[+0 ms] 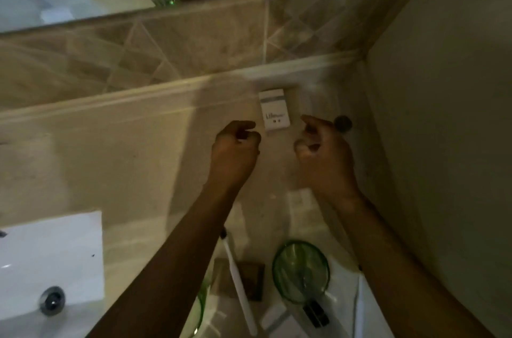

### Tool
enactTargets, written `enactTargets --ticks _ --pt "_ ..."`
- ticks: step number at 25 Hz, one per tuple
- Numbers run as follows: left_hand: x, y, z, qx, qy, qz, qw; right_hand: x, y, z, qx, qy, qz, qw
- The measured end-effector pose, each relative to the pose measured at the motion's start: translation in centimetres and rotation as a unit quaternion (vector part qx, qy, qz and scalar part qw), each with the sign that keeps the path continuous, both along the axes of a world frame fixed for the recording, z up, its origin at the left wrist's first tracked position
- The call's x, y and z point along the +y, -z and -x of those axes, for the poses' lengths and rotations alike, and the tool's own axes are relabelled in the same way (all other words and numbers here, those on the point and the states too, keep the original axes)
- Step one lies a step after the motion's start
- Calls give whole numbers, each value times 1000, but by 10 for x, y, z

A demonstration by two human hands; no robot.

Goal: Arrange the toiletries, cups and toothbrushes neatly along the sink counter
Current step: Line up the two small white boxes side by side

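Nearest the camera, at the counter's front edge, lie the unsorted items: a white toothbrush [240, 285] lying aslant across a dark square object that cannot be identified, a green-rimmed cup [301, 271] seen from above just to its right, and a second green cup [198, 310] partly hidden by the left forearm. White packaging and a small dark item sit below the first cup; blur prevents closer identification. Further back, a white box [274, 110] stands near the backsplash on the counter [138, 143], with a small dark round object [343, 123] to its right near the wall. The left hand [235, 152] hovers just left of the box, fingers curled loosely inward and holding nothing. The right hand [322, 149] hovers just right of it, fingers bent with thumb and forefinger apart, also empty. Neither hand touches the box. The sink [50, 263] occupies the lower left. Assessment: the task appears to be at an early stage. Only the box looks placed at the back; the cups, the toothbrush and the remaining toiletries are yet to be arranged along the counter.
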State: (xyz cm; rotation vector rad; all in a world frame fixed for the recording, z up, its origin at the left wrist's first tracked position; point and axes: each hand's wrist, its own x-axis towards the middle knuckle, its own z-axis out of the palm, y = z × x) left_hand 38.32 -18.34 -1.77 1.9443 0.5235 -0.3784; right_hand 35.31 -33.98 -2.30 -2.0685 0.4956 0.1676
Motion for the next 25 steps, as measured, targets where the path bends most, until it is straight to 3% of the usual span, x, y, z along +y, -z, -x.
enactTargets --ticks 5,11,17,20,25 --pt "19 -38 92 8 10 86 996 -28 -16 87 -23 47 37 998" --pt "37 -32 218 141 -50 148 978 -29 -21 202 28 107 26 993" --pt "48 -10 295 323 2 250 913 27 -19 280 82 -98 72 989" --pt "46 -4 305 316 13 271 909 48 -17 291 74 -139 101 982" --pt "44 -10 312 278 41 258 924 57 -22 301 116 -72 55 989"
